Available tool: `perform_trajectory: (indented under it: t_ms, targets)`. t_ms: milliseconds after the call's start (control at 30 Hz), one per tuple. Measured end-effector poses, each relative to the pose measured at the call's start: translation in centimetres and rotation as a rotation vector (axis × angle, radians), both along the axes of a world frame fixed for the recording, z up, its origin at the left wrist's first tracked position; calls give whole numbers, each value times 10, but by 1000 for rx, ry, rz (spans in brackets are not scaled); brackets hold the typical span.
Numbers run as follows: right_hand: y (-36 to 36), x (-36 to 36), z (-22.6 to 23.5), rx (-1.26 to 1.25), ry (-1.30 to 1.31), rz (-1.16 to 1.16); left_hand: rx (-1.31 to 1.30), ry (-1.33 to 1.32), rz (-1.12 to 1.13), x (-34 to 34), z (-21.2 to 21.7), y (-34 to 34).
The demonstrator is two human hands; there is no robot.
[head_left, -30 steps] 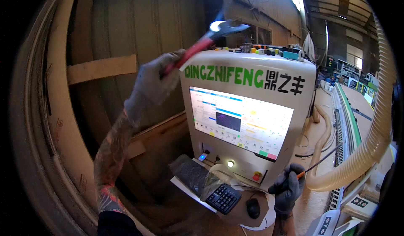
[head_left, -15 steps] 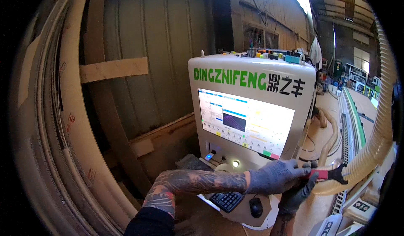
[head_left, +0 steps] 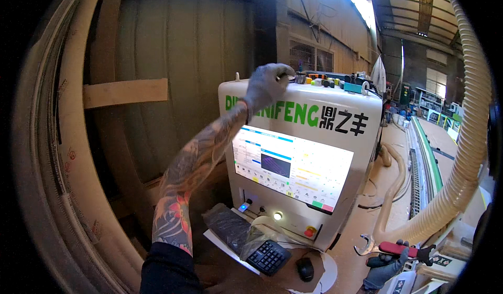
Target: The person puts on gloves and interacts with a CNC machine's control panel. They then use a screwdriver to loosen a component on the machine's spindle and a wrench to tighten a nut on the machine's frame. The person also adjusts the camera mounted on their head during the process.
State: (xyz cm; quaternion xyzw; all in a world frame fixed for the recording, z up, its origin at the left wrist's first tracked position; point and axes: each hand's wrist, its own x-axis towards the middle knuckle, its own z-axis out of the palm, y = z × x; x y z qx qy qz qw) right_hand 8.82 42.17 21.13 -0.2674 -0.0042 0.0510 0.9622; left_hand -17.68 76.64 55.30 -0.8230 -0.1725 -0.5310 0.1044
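Note:
My left hand (head_left: 266, 88), in a grey glove, reaches up to the top front edge of a white machine cabinet (head_left: 335, 210). Its fingers are bent downward at the small items there, and what they pinch is hidden. Low on the right, my gloved right hand (head_left: 386, 271) is closed round a wrench (head_left: 367, 246) with a silver open jaw. Along with it lies a red-handled tool (head_left: 394, 248) with a black end; whether the two are one piece I cannot tell. A cup of slim tools (head_left: 300, 77) stands just right of my left fingers.
A lit screen (head_left: 293, 163) fills the cabinet front, with a red knob (head_left: 309, 231) below. A keyboard (head_left: 268, 257) and mouse (head_left: 304, 269) lie on the shelf. A ribbed hose (head_left: 445, 210) curves down on the right. Tall boards (head_left: 73, 137) lean at the left.
My left hand has left the red-handled tool and gone up to the cabinet top. My right hand has dropped lower with the tool, and the wrench jaw now shows. The view has shifted slightly.

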Motion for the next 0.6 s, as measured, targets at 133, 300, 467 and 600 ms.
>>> perform_trajectory:
  t_ms: [133,300,467,600]
  targets:
    - [-3,8,-14,-139,-190,-29,-119,79,93,11,23,62]
    - [7,23,-20,-93,-236,-30,-212,151,69,42,47,99]
    - [17,18,-8,-73,-179,-16,-603,262,14,59,74,120]
    - [19,24,-6,-28,-202,12,-559,472,151,81,65,125]
